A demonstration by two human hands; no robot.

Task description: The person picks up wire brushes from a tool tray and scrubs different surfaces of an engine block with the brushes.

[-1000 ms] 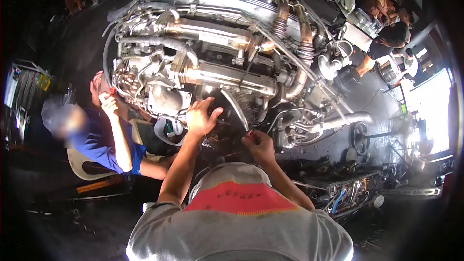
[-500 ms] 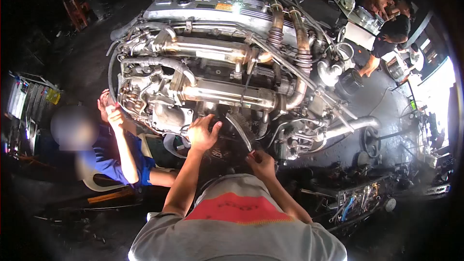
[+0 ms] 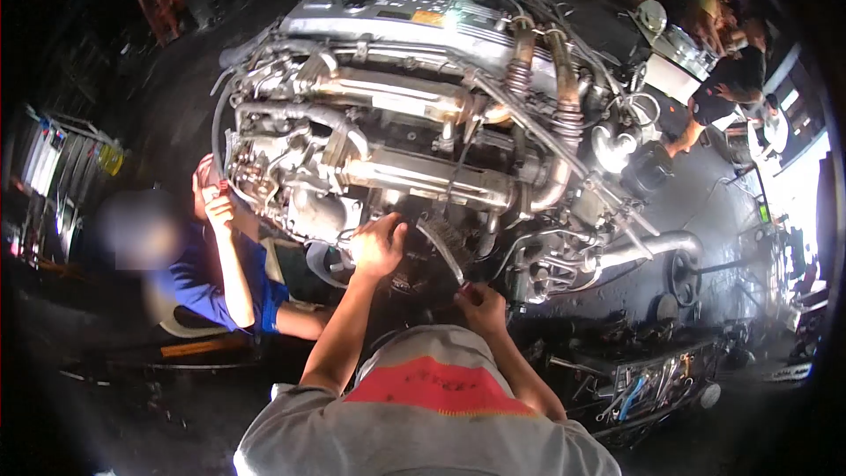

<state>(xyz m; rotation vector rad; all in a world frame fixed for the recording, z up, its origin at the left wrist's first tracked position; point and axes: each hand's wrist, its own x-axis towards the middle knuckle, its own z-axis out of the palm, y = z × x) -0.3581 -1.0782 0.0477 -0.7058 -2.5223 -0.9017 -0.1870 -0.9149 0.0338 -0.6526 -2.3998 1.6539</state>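
A large engine [image 3: 414, 178] with metal pipes and hoses fills the middle of the head view. My left hand [image 3: 377, 247] rests against its near side, below a shiny cylindrical pipe, thumb apart from the fingers; the fingertips are partly hidden. My right hand [image 3: 483, 307] is closed around the handle end of a wire brush [image 3: 441, 245]. The brush's curved back points up and left, and its bristles face the engine's near side, close to the dark gap there. Whether the bristles touch metal I cannot tell.
A co-worker in blue [image 3: 225, 278] sits at the left, both hands at the engine's left end. Wrenches and other tools lie on a rack [image 3: 652, 388] at lower right. A large pipe [image 3: 652, 249] juts out rightward. Other people [image 3: 736, 75] work at upper right.
The whole view has shifted, so the engine appears slightly further right and lower. Both my hands keep nearly the same places, with the brush still in the right one.
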